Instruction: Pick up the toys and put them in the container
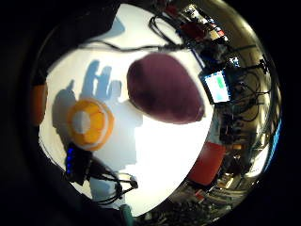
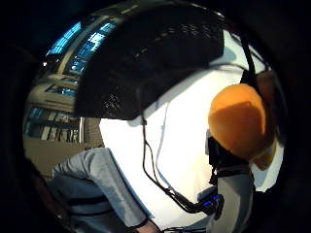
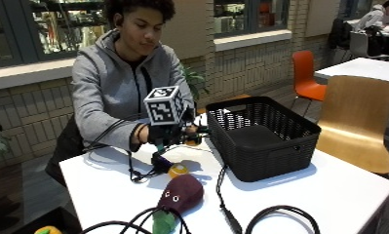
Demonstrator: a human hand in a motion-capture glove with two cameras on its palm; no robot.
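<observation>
Gloved right hand [image 3: 170, 133] gripping a round orange toy [image 2: 239, 121] beside black woven plastic basket [image 3: 265, 139]; purple plush eggplant [image 3: 180, 193], small orange-slice toy [image 3: 178, 170] left on white desk [image 3: 323, 195].

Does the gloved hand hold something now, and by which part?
It cannot be told: an orange toy is close against the right hand, but no grip shows.

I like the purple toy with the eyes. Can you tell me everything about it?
The eggplant toy is dark purple and looks soft and plush, with two small white eyes and a green leafy top at the near end. It lies on its side on the white table, in front of the black basket and not in it. A small orange toy sits just behind it. No hand touches it.
</observation>
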